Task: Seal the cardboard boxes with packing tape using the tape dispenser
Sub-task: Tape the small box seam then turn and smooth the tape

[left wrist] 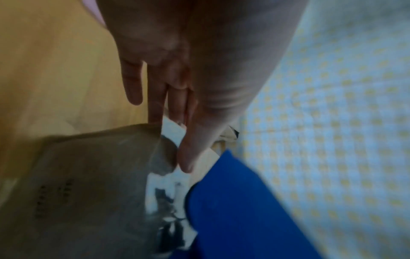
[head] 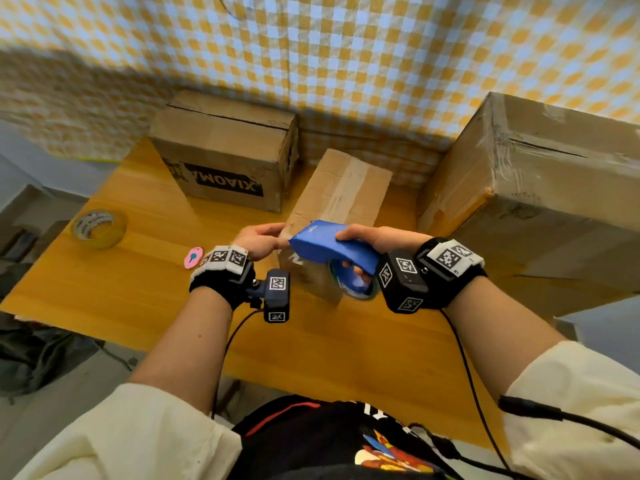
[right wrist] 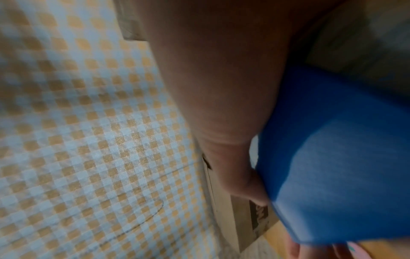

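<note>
I had the right hand wrapped around the handle of the blue dispenser at the center of the head frame, fingers curled under the grip and thumb along the top. The dispenser's nose sat at the near end of the small box, which lay lengthwise in the middle of the bench with a pale tape strip already running down its top. The near face of that box was mostly hidden behind the dispenser and its clear tape roll, so I could not make out where the tape met the cardboard.

My left hand was just left of the dispenser's nose, at the box's near corner. In the left wrist view its fingers looked fairly straight, tips down against the box edge and a shiny tape surface, but the picture was blurred and I could not tell whether thumb and finger pinched the tape end. The right wrist view was smeared too: only the thumb side of the hand against blue plastic, with checked cloth behind.

A printed box stood at upper center-left, and a big box filled the right, cut off by the frame edge. A spare tape roll lay at left, a small pink tag half hidden by my left wrist strap.
</note>
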